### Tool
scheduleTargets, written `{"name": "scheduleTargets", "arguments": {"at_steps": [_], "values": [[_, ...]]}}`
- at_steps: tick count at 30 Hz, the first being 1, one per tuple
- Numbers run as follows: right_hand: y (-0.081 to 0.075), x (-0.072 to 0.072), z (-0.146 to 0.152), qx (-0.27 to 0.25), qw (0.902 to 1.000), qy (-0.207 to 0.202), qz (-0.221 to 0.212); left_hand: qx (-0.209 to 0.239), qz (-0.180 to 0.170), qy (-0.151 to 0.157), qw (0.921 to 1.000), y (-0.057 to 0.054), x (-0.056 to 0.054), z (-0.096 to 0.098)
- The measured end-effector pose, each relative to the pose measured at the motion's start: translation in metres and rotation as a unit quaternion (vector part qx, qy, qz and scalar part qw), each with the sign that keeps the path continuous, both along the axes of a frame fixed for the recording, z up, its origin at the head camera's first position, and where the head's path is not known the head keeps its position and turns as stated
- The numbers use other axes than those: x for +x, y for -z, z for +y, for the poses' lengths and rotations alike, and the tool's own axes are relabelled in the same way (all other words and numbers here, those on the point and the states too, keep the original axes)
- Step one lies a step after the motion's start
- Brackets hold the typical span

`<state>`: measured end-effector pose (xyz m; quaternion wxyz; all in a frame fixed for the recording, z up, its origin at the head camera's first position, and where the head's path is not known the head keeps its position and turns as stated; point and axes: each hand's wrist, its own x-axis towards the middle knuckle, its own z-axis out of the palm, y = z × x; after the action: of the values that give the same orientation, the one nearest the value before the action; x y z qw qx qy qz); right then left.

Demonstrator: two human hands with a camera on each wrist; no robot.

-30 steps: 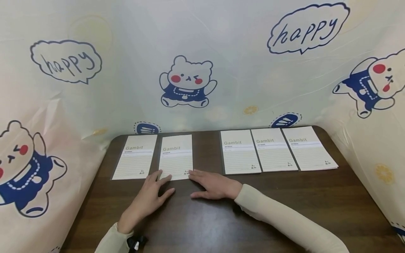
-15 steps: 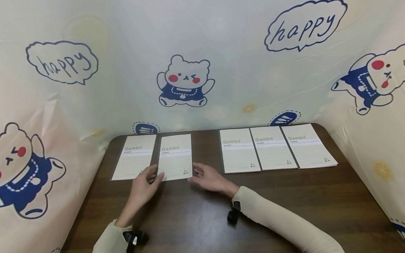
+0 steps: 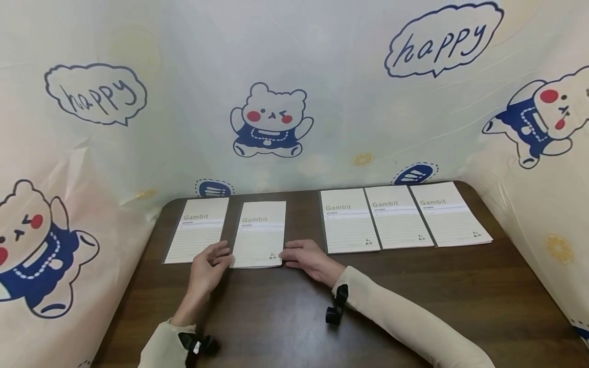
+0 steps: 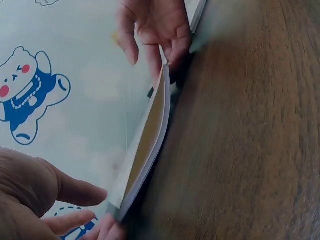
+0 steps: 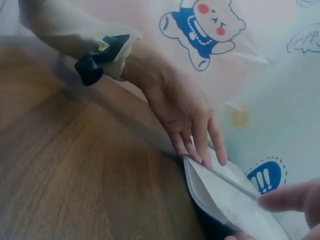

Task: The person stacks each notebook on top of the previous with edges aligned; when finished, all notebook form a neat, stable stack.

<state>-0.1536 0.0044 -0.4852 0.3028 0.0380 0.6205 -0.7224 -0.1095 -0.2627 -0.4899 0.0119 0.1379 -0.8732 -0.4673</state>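
A pale notebook (image 3: pixel 259 235) with "Gambit" on its cover lies between my hands, second from the left on the dark wooden table. My left hand (image 3: pixel 208 271) holds its lower left corner, while my right hand (image 3: pixel 310 258) holds the lower right one. From the left wrist, the notebook's near edge (image 4: pixel 161 115) looks bowed, with a gap between cover and pages. The right wrist view has the left hand (image 5: pixel 175 100) with its fingertips at the far corner. Just left of this notebook lies a matching one (image 3: pixel 198 232), partly behind the left hand's fingers.
Three more such notebooks lie side by side at the right: a left one (image 3: pixel 350 225), a middle one (image 3: pixel 399 220) and a right one (image 3: pixel 448 214). A printed cloth (image 3: pixel 340 128) stands behind the table (image 3: pixel 285 322) and along both sides.
The hands have gone from resting flat at the notebook's lower edge to holding its corners. The notebook has shifted slightly right and toward me, widening the gap from its left neighbour.
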Motion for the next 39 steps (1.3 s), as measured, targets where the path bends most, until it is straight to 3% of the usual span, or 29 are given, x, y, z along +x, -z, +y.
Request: {"name": "scheduleTargets", "arguments": {"at_steps": [6, 12, 20, 25, 30, 39], "values": [[0.004, 0.002, 0.001, 0.048, 0.9983, 0.004, 0.033, 0.043, -0.025, 0.003, 0.9987, 0.001, 0.003, 0.0], [0.009, 0.002, 0.006, 0.075, 0.9946, 0.014, 0.07, 0.094, -0.066, 0.039, 0.9926, 0.004, 0.003, 0.002], [0.0, 0.006, 0.027, 0.096, 0.9889, 0.015, 0.113, 0.122, -0.046, 0.056, 0.9898, 0.001, 0.003, 0.014], [-0.001, 0.003, 0.048, 0.104, 0.9858, 0.022, 0.13, 0.137, -0.032, 0.066, 0.9878, -0.004, -0.005, 0.035], [-0.001, -0.005, 0.077, 0.11, 0.9855, 0.031, 0.125, 0.133, -0.018, 0.08, 0.9878, -0.002, -0.02, 0.064], [0.009, -0.009, 0.137, 0.152, 0.978, 0.048, 0.134, 0.132, -0.014, 0.114, 0.9846, 0.012, -0.04, 0.123]]}}
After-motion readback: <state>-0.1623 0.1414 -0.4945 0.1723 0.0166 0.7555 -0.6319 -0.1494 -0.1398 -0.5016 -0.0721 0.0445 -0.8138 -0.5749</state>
